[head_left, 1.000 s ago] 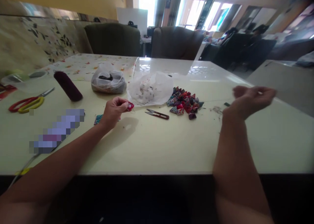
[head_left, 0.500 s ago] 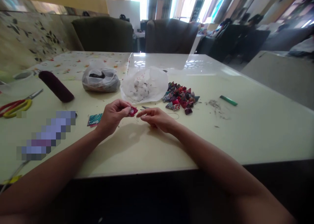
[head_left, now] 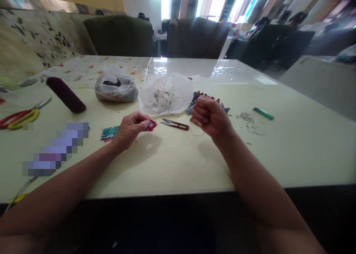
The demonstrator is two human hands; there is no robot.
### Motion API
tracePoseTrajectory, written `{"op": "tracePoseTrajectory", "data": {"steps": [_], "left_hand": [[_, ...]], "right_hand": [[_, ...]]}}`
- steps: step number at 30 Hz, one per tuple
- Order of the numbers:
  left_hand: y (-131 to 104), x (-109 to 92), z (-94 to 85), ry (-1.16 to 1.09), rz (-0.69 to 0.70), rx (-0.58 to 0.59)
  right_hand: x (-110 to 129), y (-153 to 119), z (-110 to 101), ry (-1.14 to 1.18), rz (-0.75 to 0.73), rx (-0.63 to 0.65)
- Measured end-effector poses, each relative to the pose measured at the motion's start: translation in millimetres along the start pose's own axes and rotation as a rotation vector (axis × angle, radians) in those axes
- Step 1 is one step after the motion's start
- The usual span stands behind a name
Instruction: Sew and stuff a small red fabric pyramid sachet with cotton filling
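Observation:
My left hand [head_left: 130,129] pinches a small red fabric piece [head_left: 152,125] between thumb and fingers, above the table. From that piece a thin thread [head_left: 174,111] runs taut up to the right, towards my right hand [head_left: 211,116]. That hand is closed in a fist; a needle, if there is one, is hidden in it. Between the hands lie thread snips [head_left: 178,125] with dark red handles. Behind my right hand is a partly covered pile of small patterned fabric pieces [head_left: 191,108]. A teal patterned fabric swatch [head_left: 109,133] sits beside my left wrist.
Towards the back stand a plastic bag with dark contents [head_left: 116,90] and a white bag with stuffing [head_left: 167,94]. At left are scissors [head_left: 23,119], a dark maroon roll [head_left: 66,95] and a blurred-out object [head_left: 58,150]. A green strip [head_left: 263,113] and thread scraps [head_left: 249,120] lie at right.
My right hand has moved from beside the red fabric piece up and to the right, closing into a fist and drawing the thread taut. The snips are now uncovered. My left hand keeps its pinch.

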State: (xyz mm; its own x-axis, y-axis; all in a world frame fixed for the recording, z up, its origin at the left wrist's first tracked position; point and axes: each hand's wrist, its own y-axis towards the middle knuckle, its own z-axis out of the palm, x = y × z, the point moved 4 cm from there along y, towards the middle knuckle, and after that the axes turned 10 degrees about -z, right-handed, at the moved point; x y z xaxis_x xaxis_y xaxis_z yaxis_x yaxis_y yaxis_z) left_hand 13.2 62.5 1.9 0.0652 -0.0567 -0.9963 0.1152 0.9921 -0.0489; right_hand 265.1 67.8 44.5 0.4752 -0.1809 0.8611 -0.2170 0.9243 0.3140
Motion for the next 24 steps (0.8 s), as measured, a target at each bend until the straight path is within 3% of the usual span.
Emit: {"op": "tracePoseTrajectory", "data": {"steps": [6, 11, 14, 18, 24], "left_hand": [[4, 4, 0.3, 0.0, -0.062, 0.003], [5, 8, 2.3, -0.029, -0.123, 0.023], [3, 9, 3.8, -0.04, -0.139, 0.033], [-3, 8, 9.6, -0.03, -0.096, 0.095], [-11, 6, 15.8, 0.153, 0.03, 0.119]], "right_hand": [[30, 4, -27, -0.108, -0.249, -0.217], [25, 6, -35, -0.09, -0.351, -0.307], [17, 6, -35, -0.21, -0.335, -0.309], [-7, 5, -23, -0.504, -0.165, -0.182], [-53, -11, 26, -0.665, -0.013, 0.234]]}}
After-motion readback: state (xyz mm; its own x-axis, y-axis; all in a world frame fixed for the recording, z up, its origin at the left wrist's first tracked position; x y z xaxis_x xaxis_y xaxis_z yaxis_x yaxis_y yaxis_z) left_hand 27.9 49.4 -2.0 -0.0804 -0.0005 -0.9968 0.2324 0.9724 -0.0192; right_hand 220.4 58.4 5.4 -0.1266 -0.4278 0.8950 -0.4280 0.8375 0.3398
